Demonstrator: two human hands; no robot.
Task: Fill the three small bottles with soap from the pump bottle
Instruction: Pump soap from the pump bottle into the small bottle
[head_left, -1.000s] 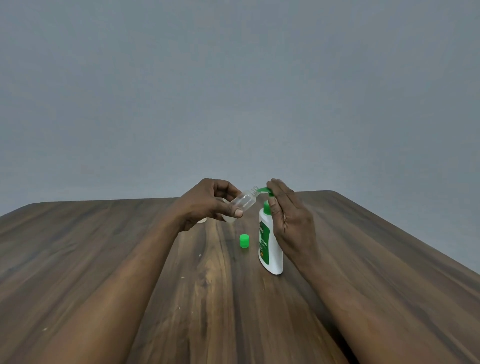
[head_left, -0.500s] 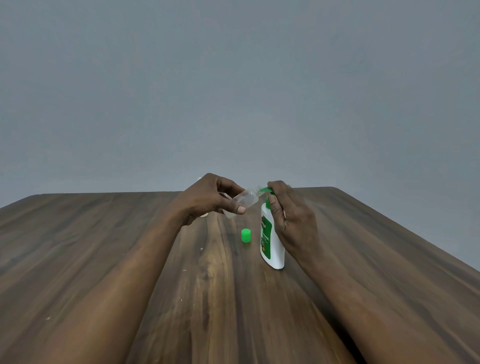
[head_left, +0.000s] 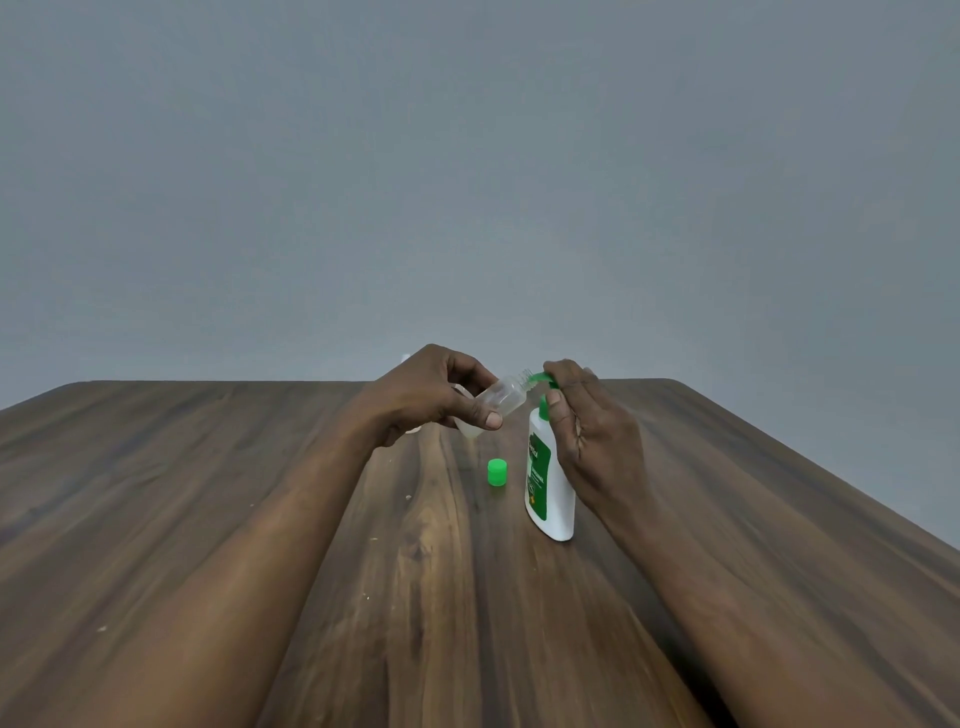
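A white pump bottle (head_left: 557, 499) with a green label stands on the wooden table (head_left: 208, 493). My right hand (head_left: 592, 431) grips its green pump head, fingers curled over the top and thumb against the neck. My left hand (head_left: 426, 397) holds a small clear bottle (head_left: 503, 395) tilted, its open mouth against the green nozzle (head_left: 540, 378). A green cap (head_left: 497, 473) stands on the table just left of the pump bottle. Another small bottle (head_left: 467, 428) peeks out below my left hand, mostly hidden.
A pale bottle top (head_left: 405, 358) shows behind my left hand near the table's far edge. Small crumbs lie scattered on the wood. A plain grey wall (head_left: 467, 182) rises behind the table.
Both hands keep the same hold, with the small bottle's mouth still at the nozzle. The whole scene has slid slightly up in the view as my head moved.
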